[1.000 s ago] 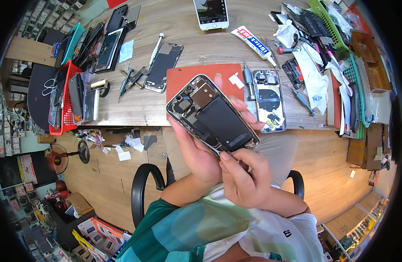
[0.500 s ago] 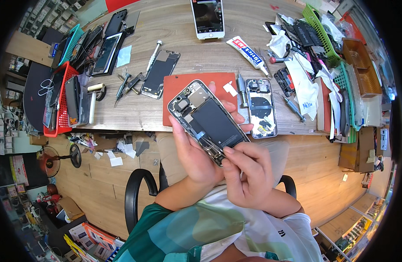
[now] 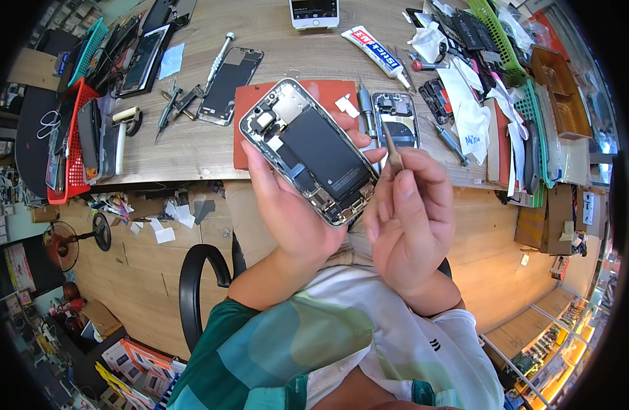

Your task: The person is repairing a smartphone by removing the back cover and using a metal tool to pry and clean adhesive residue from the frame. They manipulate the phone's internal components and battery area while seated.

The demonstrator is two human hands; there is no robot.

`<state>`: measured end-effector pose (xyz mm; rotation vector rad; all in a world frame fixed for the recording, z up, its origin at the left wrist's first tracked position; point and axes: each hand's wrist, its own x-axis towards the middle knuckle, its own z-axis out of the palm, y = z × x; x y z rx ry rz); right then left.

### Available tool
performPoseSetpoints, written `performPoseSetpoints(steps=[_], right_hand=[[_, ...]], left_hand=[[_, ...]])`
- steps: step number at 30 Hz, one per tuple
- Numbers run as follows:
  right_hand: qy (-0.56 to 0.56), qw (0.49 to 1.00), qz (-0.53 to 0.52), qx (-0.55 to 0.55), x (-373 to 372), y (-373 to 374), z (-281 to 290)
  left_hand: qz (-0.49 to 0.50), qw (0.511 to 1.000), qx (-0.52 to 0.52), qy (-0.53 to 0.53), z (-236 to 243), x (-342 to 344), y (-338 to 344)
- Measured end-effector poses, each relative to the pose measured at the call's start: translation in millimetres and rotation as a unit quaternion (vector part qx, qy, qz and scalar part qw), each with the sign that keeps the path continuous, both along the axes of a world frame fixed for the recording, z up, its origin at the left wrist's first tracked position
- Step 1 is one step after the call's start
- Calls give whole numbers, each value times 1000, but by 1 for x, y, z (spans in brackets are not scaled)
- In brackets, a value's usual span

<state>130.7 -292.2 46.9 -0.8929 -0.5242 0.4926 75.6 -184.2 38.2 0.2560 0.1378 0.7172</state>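
An opened smartphone (image 3: 321, 157), its dark battery and inner parts facing up, lies tilted in my left hand (image 3: 294, 219). The fingers of that hand wrap round its edges, above the red mat (image 3: 249, 109). My right hand (image 3: 417, 212), just right of the phone's lower end, is closed on slim pointed tweezers (image 3: 394, 156). Their tip points up and away, apart from the phone. Beyond the tip lies a second opened phone (image 3: 396, 113), partly hidden by the tweezers and hand. A grey screwdriver (image 3: 365, 109) rests beside it.
A detached phone screen (image 3: 232, 85), several screwdrivers and a glue tube (image 3: 376, 55) lie on the wooden table (image 3: 273, 41). A white phone (image 3: 314, 17) stands at the back. A red basket (image 3: 75, 143) sits left; papers (image 3: 465, 102) and a green basket (image 3: 499, 41) are right.
My right hand has left the phone's lower end, moved right and now shows tweezers pointing up. The phone stays in my left hand. The whole view has shifted slightly.
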Motion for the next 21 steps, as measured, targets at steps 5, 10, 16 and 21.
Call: performPoseSetpoints(steps=[5,10,16,21], right_hand=[[92,995,1,34,3,3,11],[125,990,7,67,19,3,12],[185,981,-4,55,33,7,13],[149,986,-65,37,61,-1,11]], left_hand=[[8,999,34,-3,-7,2,3],[12,999,41,8,-5,6,6],[25,999,40,10,-5,11,13],[71,992,94,37,-3,16,35]])
